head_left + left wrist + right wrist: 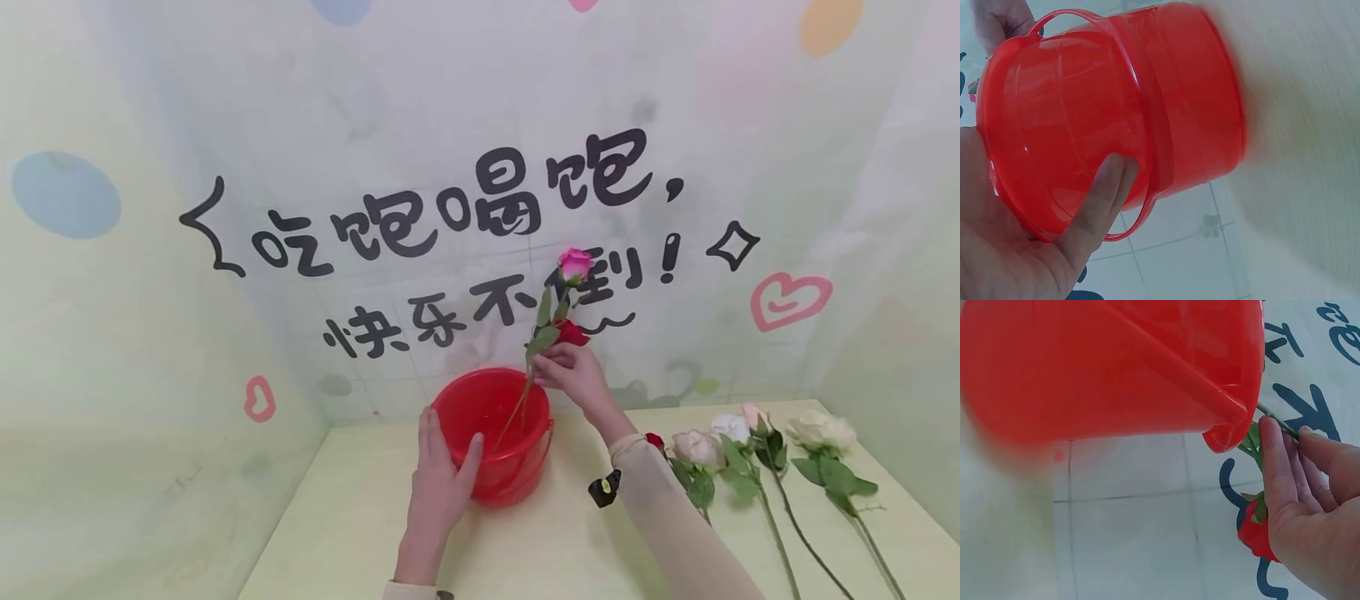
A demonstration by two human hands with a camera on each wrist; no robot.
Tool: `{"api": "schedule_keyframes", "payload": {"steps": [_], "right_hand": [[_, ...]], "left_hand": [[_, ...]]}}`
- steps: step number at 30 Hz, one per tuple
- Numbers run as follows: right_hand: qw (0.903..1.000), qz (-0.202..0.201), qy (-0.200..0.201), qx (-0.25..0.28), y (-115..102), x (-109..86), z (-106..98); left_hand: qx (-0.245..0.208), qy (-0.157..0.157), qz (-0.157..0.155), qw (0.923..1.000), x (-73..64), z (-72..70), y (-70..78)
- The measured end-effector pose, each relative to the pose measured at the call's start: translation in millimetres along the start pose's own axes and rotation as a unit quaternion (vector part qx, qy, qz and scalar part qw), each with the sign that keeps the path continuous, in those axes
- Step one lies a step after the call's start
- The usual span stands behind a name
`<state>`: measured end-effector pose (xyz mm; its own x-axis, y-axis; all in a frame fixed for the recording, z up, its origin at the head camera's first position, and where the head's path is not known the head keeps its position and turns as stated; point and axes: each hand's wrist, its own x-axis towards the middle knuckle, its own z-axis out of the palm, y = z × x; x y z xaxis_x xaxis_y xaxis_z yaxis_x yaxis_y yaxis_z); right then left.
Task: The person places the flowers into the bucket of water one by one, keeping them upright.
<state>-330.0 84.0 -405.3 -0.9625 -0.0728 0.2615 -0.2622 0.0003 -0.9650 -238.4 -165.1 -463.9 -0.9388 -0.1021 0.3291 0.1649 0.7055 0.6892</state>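
Note:
A red plastic bucket (501, 479) stands upright on the table, its handle hanging down its side. My left hand (441, 483) rests against the bucket's left side at the rim, fingers and thumb spread; two fairly straight fingers (1099, 200) lie on its outer wall. Above the far right rim, my right hand (573, 375) pinches a green stem (1282, 424) between thumb and fingers. A pink rose (575, 265) rises above that hand, and a red rose (572, 332) shows just behind it. Two stems reach down inside the bucket. Whether the red rose's stem is also held, I cannot tell.
On the table's right lie several artificial roses: a pale pink one (699, 448), a white one (731, 427), a peach one (756, 415) and a cream one (821, 429). Part of another red bloom (655, 441) shows beside the right sleeve. A printed wall sheet (420, 108) stands behind.

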Motion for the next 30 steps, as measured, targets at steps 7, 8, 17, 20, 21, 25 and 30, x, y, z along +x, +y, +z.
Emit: {"api": "schedule_keyframes", "payload": {"steps": [7, 8, 17, 20, 21, 25, 30], "right_hand": [[0.9998, 0.003, 0.013, 0.013, 8.4, -1.9, -2.1], [0.9997, 0.004, 0.016, 0.017, 9.2, -1.8, -2.5], [0.999, 0.005, 0.028, 0.034, 16.4, -0.7, -7.3], [0.999, 0.009, 0.03, 0.03, 19.4, -0.6, -9.5], [0.9991, 0.009, 0.03, 0.028, 20.2, -0.5, -10.1], [0.9993, 0.01, 0.028, 0.021, 22.0, -1.5, -12.0], [0.9993, 0.007, 0.026, 0.025, 23.3, -4.6, -12.4]], "left_hand": [[0.001, 0.001, 0.003, 1.0, 0.0, 0.0, -0.1], [0.002, 0.001, 0.003, 1.0, -0.1, 0.1, -0.2], [0.004, 0.002, 0.006, 1.0, -0.4, 0.5, -0.3], [0.005, 0.003, 0.005, 1.0, -0.3, 0.4, 0.0], [0.005, 0.002, 0.004, 1.0, -0.2, 0.4, 0.0], [0.006, 0.003, 0.004, 1.0, 0.6, 0.4, 0.4], [0.007, 0.005, 0.007, 0.9999, 0.5, 1.4, 0.1]]}}
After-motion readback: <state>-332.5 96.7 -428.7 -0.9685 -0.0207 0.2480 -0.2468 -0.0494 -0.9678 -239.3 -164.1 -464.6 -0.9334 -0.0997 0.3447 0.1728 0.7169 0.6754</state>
